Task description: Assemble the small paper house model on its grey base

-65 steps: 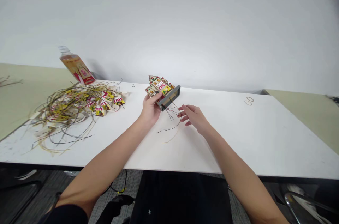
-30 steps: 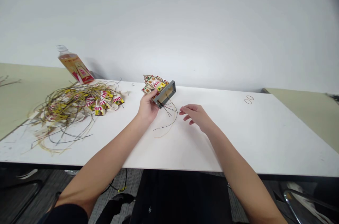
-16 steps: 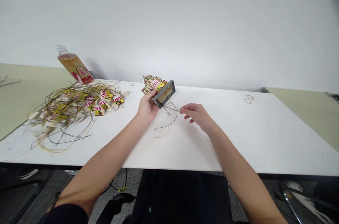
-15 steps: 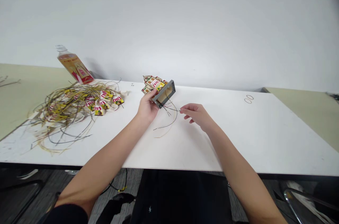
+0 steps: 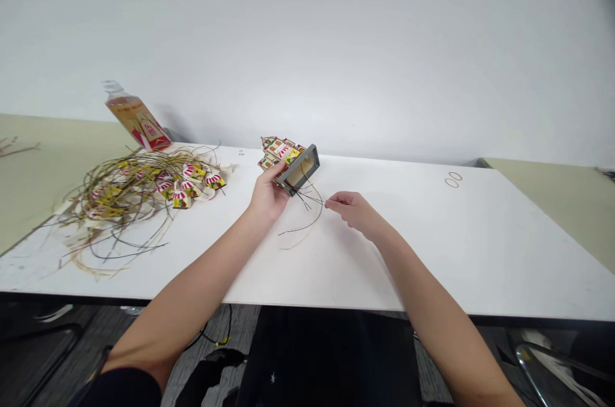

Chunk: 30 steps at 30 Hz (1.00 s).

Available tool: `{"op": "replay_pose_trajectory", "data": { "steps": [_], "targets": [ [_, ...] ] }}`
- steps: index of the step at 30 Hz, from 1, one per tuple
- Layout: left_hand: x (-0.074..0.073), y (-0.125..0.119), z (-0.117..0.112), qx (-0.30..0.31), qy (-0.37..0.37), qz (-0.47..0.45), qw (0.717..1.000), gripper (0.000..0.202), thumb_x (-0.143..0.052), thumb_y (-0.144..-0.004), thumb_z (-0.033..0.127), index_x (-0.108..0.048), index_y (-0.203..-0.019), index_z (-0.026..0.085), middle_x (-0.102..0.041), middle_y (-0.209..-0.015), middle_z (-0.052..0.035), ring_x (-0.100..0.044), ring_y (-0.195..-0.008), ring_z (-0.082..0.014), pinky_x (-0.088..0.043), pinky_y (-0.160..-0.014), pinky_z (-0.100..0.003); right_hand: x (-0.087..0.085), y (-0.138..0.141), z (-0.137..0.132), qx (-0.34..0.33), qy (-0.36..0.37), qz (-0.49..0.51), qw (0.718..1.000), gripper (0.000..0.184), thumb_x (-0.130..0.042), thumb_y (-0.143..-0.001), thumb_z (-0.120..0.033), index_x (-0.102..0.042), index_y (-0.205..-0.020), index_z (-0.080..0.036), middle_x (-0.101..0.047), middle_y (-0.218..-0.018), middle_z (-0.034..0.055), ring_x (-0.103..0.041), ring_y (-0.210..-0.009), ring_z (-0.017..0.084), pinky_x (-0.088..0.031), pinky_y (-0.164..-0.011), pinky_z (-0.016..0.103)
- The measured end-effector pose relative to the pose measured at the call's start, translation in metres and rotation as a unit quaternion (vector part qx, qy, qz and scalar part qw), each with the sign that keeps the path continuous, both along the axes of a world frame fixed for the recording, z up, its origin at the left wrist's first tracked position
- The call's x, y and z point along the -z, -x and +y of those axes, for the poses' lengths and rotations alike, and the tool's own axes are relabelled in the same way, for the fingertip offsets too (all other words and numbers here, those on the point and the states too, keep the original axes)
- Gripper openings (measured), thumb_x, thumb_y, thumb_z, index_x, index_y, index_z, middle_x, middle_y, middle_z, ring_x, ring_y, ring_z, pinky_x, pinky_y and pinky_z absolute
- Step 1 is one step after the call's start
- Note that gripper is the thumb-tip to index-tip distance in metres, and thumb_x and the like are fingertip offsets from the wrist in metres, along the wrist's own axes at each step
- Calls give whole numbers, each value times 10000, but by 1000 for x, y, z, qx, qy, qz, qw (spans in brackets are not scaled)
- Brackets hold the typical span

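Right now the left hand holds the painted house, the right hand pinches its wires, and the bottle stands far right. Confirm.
Wrong: the bottle stands far left, as the head view shows. The left hand does hold the painted house, and the right hand pinches its wires.

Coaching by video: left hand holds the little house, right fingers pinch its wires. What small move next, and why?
Probably draw the right hand slightly rightward to tauten the pinched wires: they hang slack and curled from the grey frame of the little house, which the left hand grips.
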<state>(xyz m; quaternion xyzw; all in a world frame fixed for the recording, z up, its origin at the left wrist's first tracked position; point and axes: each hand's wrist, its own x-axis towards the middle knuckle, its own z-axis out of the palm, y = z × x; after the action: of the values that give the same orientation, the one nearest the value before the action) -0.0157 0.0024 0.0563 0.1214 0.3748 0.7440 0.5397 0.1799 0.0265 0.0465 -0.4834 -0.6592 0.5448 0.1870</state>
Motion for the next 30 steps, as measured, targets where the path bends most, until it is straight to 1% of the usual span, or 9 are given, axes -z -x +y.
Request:
{"op": "replay_pose_trajectory", "data": {
  "steps": [4, 8, 13, 19, 21, 23, 25, 27, 30],
  "targets": [
    [0, -1, -1, -2, -2, -14, 1000, 296, -701, -725, 167, -672, -1019, 149, -732, -939, -52, -704, -905, -240, -615, -817, -375, 0, -1, 0, -3, -23, 13, 1000, 246, -587, -793, -430, -652, -800, -193, -558, -759, 8, -393, -612, 88, -288, -541, 230],
    [0, 0, -1, 11, -7, -14, 1000, 325, -709, -721, 177, -665, -1043, 154, -731, -971, -60, -701, -932, -243, -609, -832, -376, 1, -1, 0, -5, -38, 19, 999, 233, -589, -795, -421, -650, -787, -196, -570, -772, 7, -387, -610, 84, -285, -542, 227],
    [1, -1, 0, 12, -10, -16, 1000, 339, -715, -718, 178, -662, -1052, 150, -730, -969, -61, -702, -929, -240, -606, -850, -375, 3, -1, 0, -6, -46, 18, 999, 225, -603, -792, -411, -662, -776, -195, -570, -726, 0, -377, -587, 81, -291, -547, 232],
    [-3, -3, 0, -9, 5, -35, 999, 289, -683, -743, 134, -666, -1031, 141, -731, -906, -46, -708, -881, -213, -604, -852, -352, 8, 2, 1, 2, -99, -19, 995, 284, -578, -825, -448, -673, -771, -186, -621, -767, 13, -430, -607, 93, -353, -587, 249],
    [-4, -3, 0, -12, 6, -40, 999, 258, -661, -765, 125, -669, -1022, 139, -733, -895, -42, -708, -870, -201, -600, -858, -337, 11, 2, 1, 14, -127, -22, 992, 301, -569, -837, -466, -680, -809, -187, -641, -818, 21, -445, -601, 92, -381, -598, 257],
    [-5, -3, 0, -22, 10, -42, 999, 229, -647, -782, 119, -674, -1009, 136, -731, -872, -38, -707, -843, -189, -597, -855, -325, 12, 2, 1, 33, -167, -21, 985, 311, -572, -843, -476, -685, -919, -197, -644, -865, 26, -446, -576, 85, -398, -591, 261],
    [-6, -3, 0, -33, 9, -43, 999, 211, -643, -791, 115, -679, -998, 132, -729, -855, -36, -705, -803, -178, -596, -844, -318, 11, 2, 0, 50, -229, -2, 972, 334, -601, -837, -467, -664, -1036, -206, -634, -892, 27, -434, -555, 75, -402, -571, 254],
    [-6, -3, 1, -40, 5, -43, 998, 196, -644, -795, 116, -684, -986, 128, -728, -848, -38, -699, -767, -165, -595, -827, -308, 10, 1, -4, 24, -297, 41, 954, 320, -626, -841, -431, -651, -1071, -209, -625, -891, 23, -414, -544, 64, -399, -552, 237],
    [-4, -3, 2, -53, -8, -40, 998, 186, -652, -791, 118, -691, -973, 123, -732, -847, -45, -694, -760, -158, -590, -804, -283, 13, 5, -13, -110, -368, 99, 918, 218, -603, -884, -359, -667, -1016, -198, -650, -926, 29, -434, -550, 52, -407, -536, 210]
  ]
}}
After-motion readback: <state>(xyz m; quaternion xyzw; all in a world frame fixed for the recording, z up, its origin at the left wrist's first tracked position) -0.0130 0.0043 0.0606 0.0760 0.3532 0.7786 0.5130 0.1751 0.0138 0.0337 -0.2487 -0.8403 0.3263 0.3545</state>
